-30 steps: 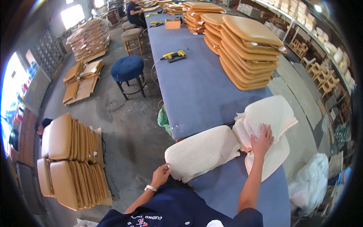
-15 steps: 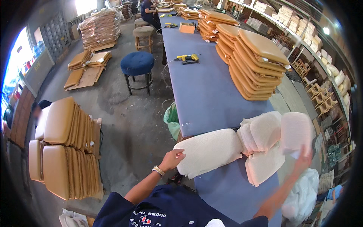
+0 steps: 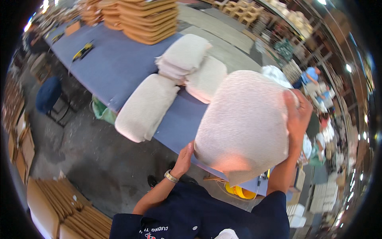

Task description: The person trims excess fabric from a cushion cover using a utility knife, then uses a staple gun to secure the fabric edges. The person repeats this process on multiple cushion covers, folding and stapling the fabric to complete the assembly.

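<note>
Cream cushion cover [image 3: 244,123] held between left hand [image 3: 184,159] and right hand [image 3: 297,115].

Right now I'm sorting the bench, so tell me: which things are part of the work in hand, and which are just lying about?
In hand:
- white fabric cover, lifted off the table
- left hand at its lower edge
- right hand at its far side

Lying about:
- padded cushion overhanging the blue table
- stacked white covers
- yellow power tool
- tan seat stack
- blue stool

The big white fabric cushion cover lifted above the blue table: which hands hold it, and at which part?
Both hands hold the big white fabric cushion cover: the left hand grips its lower left edge, and the right hand grips its right edge near the top.
</note>
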`<action>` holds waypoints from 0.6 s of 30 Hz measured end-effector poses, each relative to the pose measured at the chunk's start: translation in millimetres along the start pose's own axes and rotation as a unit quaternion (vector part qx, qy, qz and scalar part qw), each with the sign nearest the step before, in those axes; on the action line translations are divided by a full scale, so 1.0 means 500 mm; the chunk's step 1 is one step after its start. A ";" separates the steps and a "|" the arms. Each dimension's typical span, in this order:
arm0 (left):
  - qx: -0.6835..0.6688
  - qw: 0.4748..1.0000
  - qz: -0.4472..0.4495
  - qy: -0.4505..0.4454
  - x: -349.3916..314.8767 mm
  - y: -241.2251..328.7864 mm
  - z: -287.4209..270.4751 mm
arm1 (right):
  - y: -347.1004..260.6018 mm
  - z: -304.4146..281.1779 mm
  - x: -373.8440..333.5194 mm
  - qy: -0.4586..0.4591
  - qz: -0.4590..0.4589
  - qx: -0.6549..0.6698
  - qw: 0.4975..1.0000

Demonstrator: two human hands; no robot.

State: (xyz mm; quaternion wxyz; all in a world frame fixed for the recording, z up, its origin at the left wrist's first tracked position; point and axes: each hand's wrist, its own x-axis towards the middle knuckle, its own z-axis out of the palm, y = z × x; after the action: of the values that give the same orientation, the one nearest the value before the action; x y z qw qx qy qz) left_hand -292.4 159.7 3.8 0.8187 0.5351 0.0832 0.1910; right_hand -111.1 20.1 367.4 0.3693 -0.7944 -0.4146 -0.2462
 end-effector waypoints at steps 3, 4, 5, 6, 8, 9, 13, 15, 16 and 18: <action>0.094 0.995 -0.012 -0.015 0.045 0.104 0.115 | 0.027 -0.044 -0.035 -0.012 0.020 0.024 0.999; 0.114 0.993 0.017 0.000 0.074 0.127 0.140 | 0.031 -0.049 -0.046 -0.018 0.024 0.040 0.999; 0.137 0.989 0.045 0.017 0.103 0.146 0.160 | 0.048 -0.040 -0.066 -0.008 0.034 0.050 0.998; 0.145 0.982 0.112 0.051 0.133 0.164 0.197 | 0.076 -0.034 -0.091 0.000 0.043 0.056 0.997; 0.156 0.973 0.151 0.082 0.189 0.212 0.269 | 0.142 -0.014 -0.154 -0.010 0.122 0.064 0.990; 0.258 0.926 0.255 0.101 0.215 0.217 0.306 | 0.176 -0.003 -0.189 -0.028 0.186 0.066 0.980; 0.449 0.786 0.425 0.032 0.329 0.204 0.421 | 0.289 0.005 -0.268 0.015 0.109 0.175 0.978; 0.463 0.801 0.378 -0.039 0.359 0.189 0.461 | 0.327 -0.021 -0.308 0.035 0.141 0.243 0.959; 0.445 0.826 0.342 -0.058 0.380 0.193 0.469 | 0.357 -0.029 -0.322 0.028 0.182 0.311 0.932; 0.386 0.880 0.262 -0.092 0.429 0.172 0.480 | 0.427 -0.069 -0.392 0.003 0.261 0.423 0.868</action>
State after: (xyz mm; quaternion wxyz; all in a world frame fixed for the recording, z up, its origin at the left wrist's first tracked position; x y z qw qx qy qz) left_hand -33.7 73.7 195.8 0.4717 0.8260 -0.0680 0.3011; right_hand -39.6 -182.5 170.1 0.7221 -0.6406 -0.2549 0.0559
